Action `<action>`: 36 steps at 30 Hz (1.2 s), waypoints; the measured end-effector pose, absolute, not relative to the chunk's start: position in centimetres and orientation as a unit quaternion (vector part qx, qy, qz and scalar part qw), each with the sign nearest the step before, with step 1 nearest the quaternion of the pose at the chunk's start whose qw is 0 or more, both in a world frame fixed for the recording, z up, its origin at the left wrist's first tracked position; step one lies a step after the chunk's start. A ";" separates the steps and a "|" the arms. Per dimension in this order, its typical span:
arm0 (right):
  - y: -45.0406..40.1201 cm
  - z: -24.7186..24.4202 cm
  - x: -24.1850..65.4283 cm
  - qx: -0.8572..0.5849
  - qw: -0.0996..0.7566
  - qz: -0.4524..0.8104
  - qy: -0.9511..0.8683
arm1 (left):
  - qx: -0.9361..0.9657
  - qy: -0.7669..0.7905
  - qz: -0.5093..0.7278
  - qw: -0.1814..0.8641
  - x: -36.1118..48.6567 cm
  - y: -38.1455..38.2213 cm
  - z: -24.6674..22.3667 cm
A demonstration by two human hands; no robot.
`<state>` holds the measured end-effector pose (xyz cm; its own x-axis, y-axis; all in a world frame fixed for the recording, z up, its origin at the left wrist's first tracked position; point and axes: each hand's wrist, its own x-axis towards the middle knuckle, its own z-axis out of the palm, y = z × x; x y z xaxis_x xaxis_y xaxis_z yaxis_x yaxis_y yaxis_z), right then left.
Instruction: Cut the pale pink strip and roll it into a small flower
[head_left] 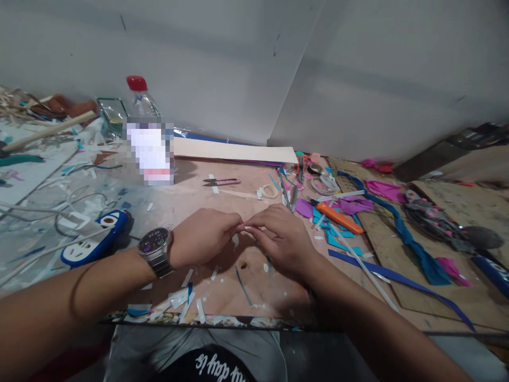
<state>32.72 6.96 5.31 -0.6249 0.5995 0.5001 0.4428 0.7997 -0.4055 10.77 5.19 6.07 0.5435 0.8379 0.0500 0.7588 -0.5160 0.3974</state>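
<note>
My left hand (204,236), with a watch (154,241) on its wrist, is closed in a pinch at the middle of the table. Its fingertips meet those of my right hand (280,233), which is also pinched. Between them shows a small whitish piece (235,241), too small to name. Beyond the hands lie dark-bladed snips (222,182) and a roll of cream tape (270,191). An orange cutter (340,216) rests to the right of my right hand on blue and purple scraps.
A blurred-out phone or card (149,154) stands before a red-capped bottle (145,103). A blue and white power strip (95,239) with cables lies left. A long cream strip (234,150) lies at the back; blue ribbon (409,239) lies on cardboard at right.
</note>
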 end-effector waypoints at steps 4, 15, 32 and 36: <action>6.9 5.2 32.6 -0.303 0.333 0.128 -0.884 | 0.877 0.456 0.093 0.119 10.7 5.3 6.0; 7.0 5.2 32.7 -0.319 0.309 0.203 -0.873 | 0.910 0.397 0.109 0.040 10.4 5.2 5.3; 6.9 5.0 32.7 -0.332 0.301 0.224 -0.865 | 0.905 0.415 0.075 0.063 10.8 4.9 5.3; 7.1 5.2 32.8 -0.300 0.282 0.174 -0.894 | 0.905 0.416 0.061 0.069 10.7 5.0 5.2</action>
<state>32.83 7.13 5.25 -0.6603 0.6356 0.4001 0.4391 0.7588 -0.4810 10.73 5.00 5.23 0.6459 0.7615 0.0530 0.7446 -0.6438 0.1760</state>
